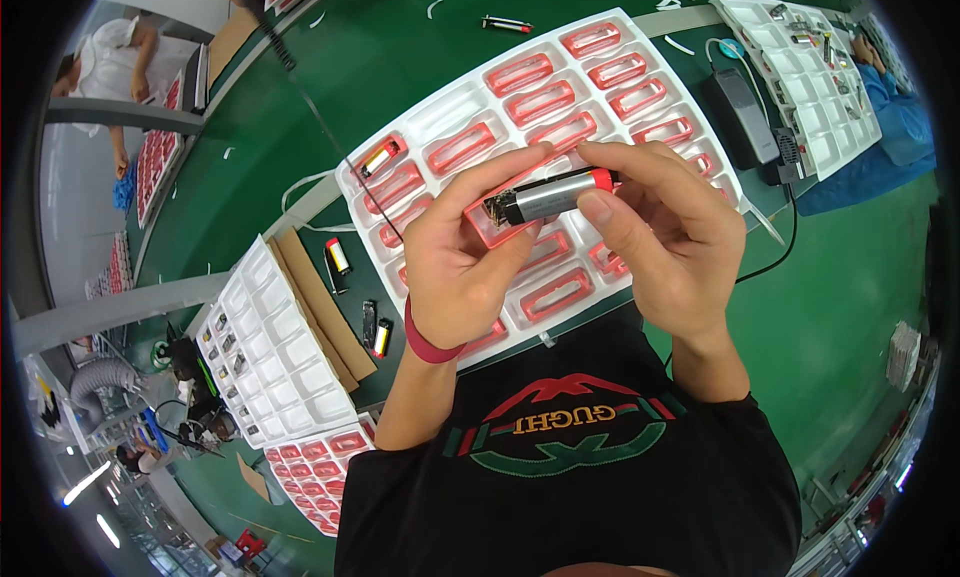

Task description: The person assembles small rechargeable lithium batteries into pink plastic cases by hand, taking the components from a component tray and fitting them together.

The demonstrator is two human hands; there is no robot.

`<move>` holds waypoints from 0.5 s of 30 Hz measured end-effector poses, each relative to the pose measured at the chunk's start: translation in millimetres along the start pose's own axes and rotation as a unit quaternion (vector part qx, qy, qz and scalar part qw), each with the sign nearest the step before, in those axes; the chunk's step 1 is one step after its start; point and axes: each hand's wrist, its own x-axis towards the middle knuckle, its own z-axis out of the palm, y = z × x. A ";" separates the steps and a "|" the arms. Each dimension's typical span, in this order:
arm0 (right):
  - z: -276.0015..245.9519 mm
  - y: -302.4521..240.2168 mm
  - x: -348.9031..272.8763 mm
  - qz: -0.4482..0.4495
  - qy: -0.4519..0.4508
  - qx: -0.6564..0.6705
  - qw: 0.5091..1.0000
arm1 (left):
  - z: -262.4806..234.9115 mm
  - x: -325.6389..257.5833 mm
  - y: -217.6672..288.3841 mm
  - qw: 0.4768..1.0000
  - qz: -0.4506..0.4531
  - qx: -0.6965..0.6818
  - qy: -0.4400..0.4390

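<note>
Above a white compartment tray (440,117), my left hand (450,277) grips a red plastic shell (492,235) between thumb and fingers. With the thumb and fingers of my right hand (685,242) I pinch a silver cylindrical battery (552,197) with a red end. The battery lies tilted along the shell's opening; a small part with fine wires shows at its left end. How deep the battery sits is hidden by my fingers. Several similar red shells (540,103) fill the tray's compartments. One shell at the tray's left holds a battery with a yellow band (380,159).
Loose batteries (340,256) lie left of the tray, beside cardboard strips (318,302) and another white tray (285,327). At the right stand a black box with a cable (742,117) and a tray of small parts (800,77), near a co-worker's blue sleeve (885,112).
</note>
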 end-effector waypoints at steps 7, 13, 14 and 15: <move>5.2 -0.1 -0.3 0.006 -0.045 -0.025 0.999 | -6.4 -7.5 2.6 0.999 0.000 -0.020 -0.035; 13.8 -0.1 -6.7 0.050 -0.003 0.022 0.999 | -7.4 -9.4 4.0 0.999 -0.013 -0.024 -0.034; 14.4 1.0 -7.4 0.042 -0.006 0.018 0.999 | -8.0 -10.0 3.4 0.999 -0.019 -0.031 -0.035; 15.0 1.4 -8.1 0.035 -0.009 0.013 0.999 | -8.4 -10.5 3.0 0.998 -0.025 -0.039 -0.036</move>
